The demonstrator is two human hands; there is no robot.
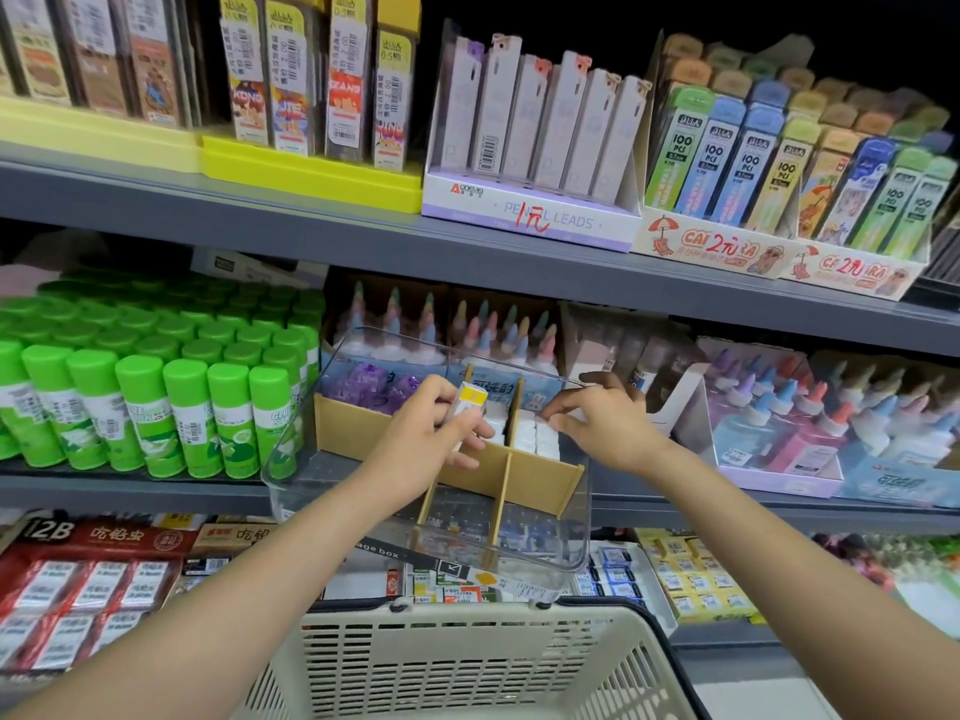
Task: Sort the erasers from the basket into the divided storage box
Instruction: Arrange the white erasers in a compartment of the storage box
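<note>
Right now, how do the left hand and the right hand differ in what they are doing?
The left hand pinches a yellow-labelled eraser and holds it above the middle of the divided storage box, while the right hand holds nothing loose. The left hand is raised over the box, whereas the right hand's fingertips touch the white erasers already standing in the right compartment. Both are bare and reach in over the basket.

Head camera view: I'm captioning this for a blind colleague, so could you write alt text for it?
A person's left hand holds a yellow-labelled eraser over a clear divided storage box on a shop shelf, while the right hand touches white erasers already in a compartment. A beige basket sits below, with green glue sticks on the left.
</note>
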